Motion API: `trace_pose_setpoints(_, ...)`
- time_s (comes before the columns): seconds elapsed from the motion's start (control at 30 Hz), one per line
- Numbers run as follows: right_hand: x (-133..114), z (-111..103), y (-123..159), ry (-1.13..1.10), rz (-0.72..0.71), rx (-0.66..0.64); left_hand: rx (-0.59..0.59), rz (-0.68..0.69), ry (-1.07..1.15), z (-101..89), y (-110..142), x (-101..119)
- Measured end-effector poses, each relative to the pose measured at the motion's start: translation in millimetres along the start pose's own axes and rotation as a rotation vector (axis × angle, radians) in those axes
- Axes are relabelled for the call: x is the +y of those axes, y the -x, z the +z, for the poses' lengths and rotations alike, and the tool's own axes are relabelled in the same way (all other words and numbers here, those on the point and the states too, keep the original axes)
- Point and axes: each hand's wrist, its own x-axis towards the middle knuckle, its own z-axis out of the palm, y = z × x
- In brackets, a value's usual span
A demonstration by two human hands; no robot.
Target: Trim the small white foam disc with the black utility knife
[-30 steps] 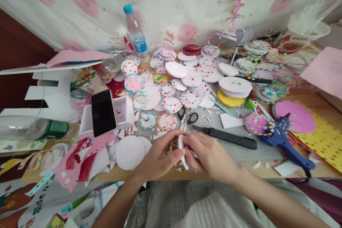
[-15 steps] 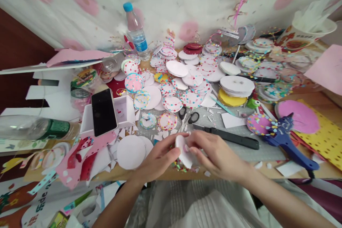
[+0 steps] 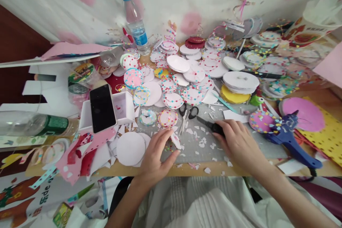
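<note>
My left hand (image 3: pixel 159 153) is curved around a small white disc (image 3: pixel 175 140) with some pink on it, tilted nearly edge-on. The disc spans from fingertips to thumb, and part of it is hidden by the fingers. To the right, my right hand (image 3: pixel 236 140) is closed over the black handle of a utility knife (image 3: pixel 213 126), whose blade end points up and left. Between and beyond the hands lie black-handled scissors (image 3: pixel 187 115) on the grey cutting mat (image 3: pixel 192 153), among white paper scraps. A bead-trimmed round (image 3: pixel 167 117) sits just above my left fingertips.
Many decorated and plain discs crowd the back, below a water bottle (image 3: pixel 136 25). At left are a phone (image 3: pixel 103 108) on a white box (image 3: pixel 124 108) and white circles (image 3: pixel 130 148). A blue glue gun (image 3: pixel 296 146) lies right, beside yellow dotted paper (image 3: pixel 327 131).
My right hand has left the white disc, moved right and closed on the utility knife. My left hand keeps the disc, slightly farther left. The view has shifted a little.
</note>
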Motion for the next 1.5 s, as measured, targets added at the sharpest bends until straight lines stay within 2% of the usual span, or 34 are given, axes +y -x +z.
trace_pose_setpoints(0.07, -3.0, -10.1, 2.3, -0.104, 0.026, 0.042, 0.041, -0.002, 0.018, -1.2, 2.4, 1.0)
trace_pose_setpoints(0.13, -8.3, -22.4, 9.4, -0.248, 0.06, 0.022, 0.076, -0.024, 0.033, -0.1, 4.7, 3.0)
trace_pose_setpoints(0.2, -16.7, -33.9, 19.4, -0.416, 0.09, -0.094, 0.104, -0.078, 0.04, 3.8, 6.8, 5.5)
trace_pose_setpoints(0.3, -33.4, -45.4, 33.1, -0.622, 0.122, -0.369, 0.141, -0.14, 0.012, 11.7, 10.1, 8.9)
trace_pose_setpoints(0.37, -44.3, -48.3, 37.5, -0.698, 0.132, -0.522, 0.146, -0.106, -0.021, 16.1, 13.1, 10.5)
trace_pose_setpoints(0.47, -55.5, -46.5, 37.8, -0.741, 0.132, -0.623, 0.127, -0.045, -0.075, 18.8, 19.5, 12.5)
trace_pose_setpoints(0.63, -58.6, -39.3, 35.2, -0.726, 0.112, -0.652, 0.075, 0.0, -0.09, 14.6, 27.7, 14.2)
trace_pose_setpoints(0.77, -57.6, -43.2, 35.3, -0.751, 0.1, -0.609, 0.151, -0.065, 0.005, 10.9, 24.2, 15.3)
trace_pose_setpoints(0.87, -58.4, -46.4, 34.0, -0.762, 0.093, -0.61, 0.222, -0.049, 0.001, 11.2, 20.2, 17.3)
trace_pose_setpoints(0.97, -59.4, -44.1, 30.6, -0.74, 0.113, -0.651, 0.212, -0.04, -0.006, 14.1, 19.5, 19.2)
trace_pose_setpoints(1.13, -59.5, -41.4, 25.2, -0.738, 0.13, -0.692, 0.195, -0.125, 0.101, 22.7, 24.1, 16.8)
trace_pose_setpoints(1.33, -60.1, -53.7, 23.9, -0.769, 0.144, -0.72, 0.266, -0.163, 0.236, 33.3, 29.4, 7.4)
trace_pose_setpoints(1.5, -61.2, -60.0, 19.0, -0.801, 0.085, -0.745, 0.327, -0.145, 0.253, 40.7, 34.0, 4.5)
